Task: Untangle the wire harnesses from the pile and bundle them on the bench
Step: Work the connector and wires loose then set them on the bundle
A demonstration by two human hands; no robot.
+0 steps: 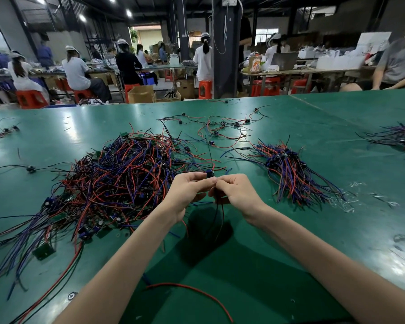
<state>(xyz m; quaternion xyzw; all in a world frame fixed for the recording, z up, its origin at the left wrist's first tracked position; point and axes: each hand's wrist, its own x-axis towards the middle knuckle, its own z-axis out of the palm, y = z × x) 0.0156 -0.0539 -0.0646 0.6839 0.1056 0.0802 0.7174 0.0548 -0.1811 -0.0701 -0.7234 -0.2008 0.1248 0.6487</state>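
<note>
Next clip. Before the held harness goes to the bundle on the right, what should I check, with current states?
1. Harness held: ok; left hand and right hand both pinch it.
2. Harness clear of the pile: cannot tell; its wires hang below the hands, with pile strands close by.
3. Path to the bundle: ok; bare bench lies between.
4. Bundle tied: not ok; its wires fan out loose.
5. Strays gathered: not ok; a red wire lies alone near the bench edge.
</note>
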